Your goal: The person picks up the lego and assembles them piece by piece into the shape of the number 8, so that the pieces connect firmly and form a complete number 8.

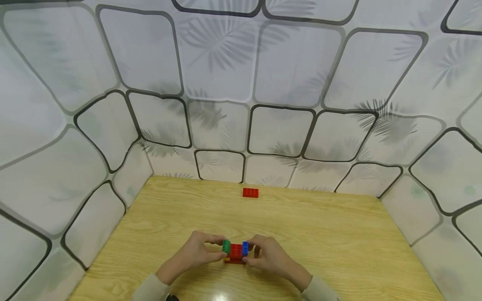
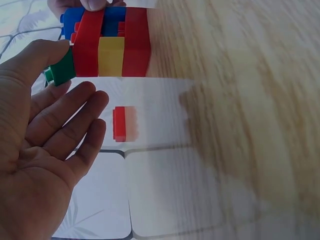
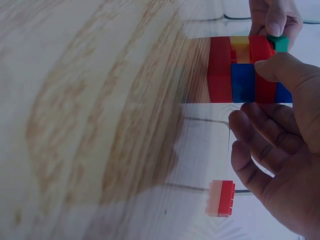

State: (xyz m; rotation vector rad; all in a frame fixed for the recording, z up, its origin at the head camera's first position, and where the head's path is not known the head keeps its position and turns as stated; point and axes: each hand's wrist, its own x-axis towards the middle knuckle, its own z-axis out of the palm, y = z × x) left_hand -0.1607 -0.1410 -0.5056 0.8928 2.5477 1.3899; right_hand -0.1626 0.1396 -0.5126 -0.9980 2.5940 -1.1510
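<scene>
A small stack of toy building bricks stands on the table between both hands. Its lowest layer is a red brick (image 2: pixel 136 42), with a yellow brick (image 2: pixel 110 56) and a blue brick (image 3: pixel 243 82) above. Across these lies a second red brick (image 1: pixel 236 251). On top sit a green brick (image 1: pixel 226 246) at the left end and a blue brick (image 1: pixel 245 248) at the right. My left hand (image 1: pixel 199 248) pinches the green brick between thumb and index finger. My right hand (image 1: pixel 269 255) grips the stack's right end, its thumb against the upper red brick and fingers behind.
A loose red brick (image 1: pixel 250 192) lies farther back on the wooden table (image 1: pixel 320 225), close to the patterned wall covering (image 1: pixel 218 125). That covering also encloses the table's left and right sides.
</scene>
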